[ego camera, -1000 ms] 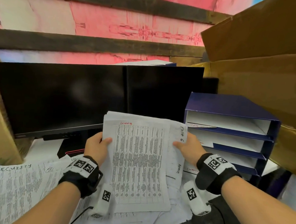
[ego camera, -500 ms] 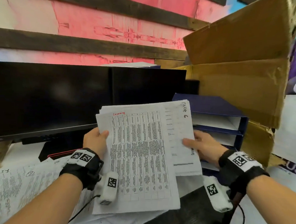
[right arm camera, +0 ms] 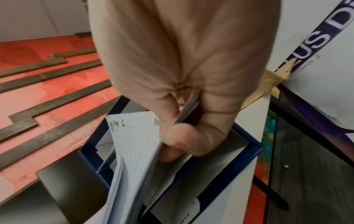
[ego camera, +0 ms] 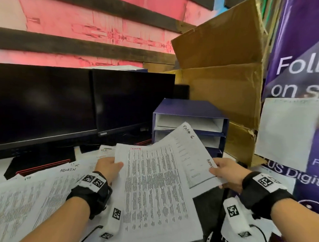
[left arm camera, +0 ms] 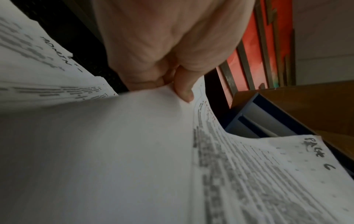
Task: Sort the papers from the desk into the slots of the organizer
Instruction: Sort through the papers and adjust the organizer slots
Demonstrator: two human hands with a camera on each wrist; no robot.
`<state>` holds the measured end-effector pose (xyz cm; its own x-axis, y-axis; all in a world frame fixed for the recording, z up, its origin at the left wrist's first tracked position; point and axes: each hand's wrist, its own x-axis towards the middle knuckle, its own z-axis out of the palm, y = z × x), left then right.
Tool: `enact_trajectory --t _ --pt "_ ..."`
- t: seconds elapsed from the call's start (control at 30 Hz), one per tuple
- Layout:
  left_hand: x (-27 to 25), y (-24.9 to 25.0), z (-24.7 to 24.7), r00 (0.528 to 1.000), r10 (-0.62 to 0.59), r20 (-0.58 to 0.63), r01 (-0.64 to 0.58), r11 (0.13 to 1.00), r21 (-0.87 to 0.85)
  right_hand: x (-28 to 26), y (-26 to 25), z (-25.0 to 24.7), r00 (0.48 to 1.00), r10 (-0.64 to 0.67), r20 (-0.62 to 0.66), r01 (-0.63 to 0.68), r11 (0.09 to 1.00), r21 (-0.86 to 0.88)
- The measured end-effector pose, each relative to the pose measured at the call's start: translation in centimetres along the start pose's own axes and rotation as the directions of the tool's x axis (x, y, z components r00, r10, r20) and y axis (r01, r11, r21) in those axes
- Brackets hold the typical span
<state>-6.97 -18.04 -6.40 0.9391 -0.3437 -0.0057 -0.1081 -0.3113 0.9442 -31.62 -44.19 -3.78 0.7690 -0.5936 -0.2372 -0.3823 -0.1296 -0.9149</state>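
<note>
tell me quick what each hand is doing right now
Left hand: pinching the front sheet by its left edge.
Right hand: gripping the page 6 sheet in front of the organizer.

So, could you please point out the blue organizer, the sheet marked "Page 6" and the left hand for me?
blue organizer (ego camera: 188,107): head view, on its flat top panel.
sheet marked "Page 6" (ego camera: 192,149): head view, on its printed upper half.
left hand (ego camera: 108,167): head view, on its back.

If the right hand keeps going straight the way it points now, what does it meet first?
Probably the blue organizer. The right hand pinches the "Page 6" sheet, whose far corner already overlaps the slot openings in the head view; the paper's edge would likely arrive first. Depth is unclear.
</note>
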Motion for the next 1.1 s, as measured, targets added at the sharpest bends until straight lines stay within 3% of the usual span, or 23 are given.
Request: enact_trajectory --t 0.13,0.23,0.33,0.57,0.7,0.83,0.97,1.0,1.1 --pt "-0.3 -0.5 0.5 1.0 0.003 -0.003 -0.003 0.993 0.116 -1.1 1.4 -0.8 0.997 0.016 0.072 -0.02 0.998 0.058" --pt "-0.2 -0.4 0.5 0.999 -0.033 0.009 0.033 0.998 0.045 -2.0 1.6 -1.6 0.993 0.023 0.12 -0.039 0.99 0.137" --pt "0.0 -0.3 0.6 0.995 -0.049 0.09 0.039 0.994 0.104 -2.1 1.4 -2.4 0.987 0.021 0.157 -0.045 0.987 0.152" --pt "0.8 0.7 1.0 0.962 -0.087 0.259 0.003 0.951 0.309 -1.6 -1.0 -3.2 0.998 0.053 0.031 -0.059 0.966 0.253" --pt "1.3 1.7 1.3 0.931 -0.096 0.352 -0.008 0.959 0.283 -0.4 -2.0 -3.3 0.995 0.089 -0.053 -0.064 0.928 0.368" --pt "1.2 2.7 1.3 0.928 -0.081 0.364 -0.049 0.941 0.335 0.9 -2.9 -2.4 0.984 0.143 -0.11 -0.056 0.822 0.567" --pt "2.4 2.5 1.1 0.953 -0.026 0.302 -0.042 0.976 0.214 1.3 -3.5 -1.3 0.997 0.029 -0.077 0.042 0.623 0.781" --pt "3.0 2.4 1.1 0.961 -0.013 0.276 -0.04 0.982 0.183 1.1 -3.4 -1.0 0.999 -0.008 -0.049 0.043 0.622 0.782" --pt "4.3 2.4 1.8 0.975 0.006 0.223 -0.022 0.998 0.066 0.0 -2.6 0.3 0.997 -0.011 0.082 -0.043 0.777 0.628"
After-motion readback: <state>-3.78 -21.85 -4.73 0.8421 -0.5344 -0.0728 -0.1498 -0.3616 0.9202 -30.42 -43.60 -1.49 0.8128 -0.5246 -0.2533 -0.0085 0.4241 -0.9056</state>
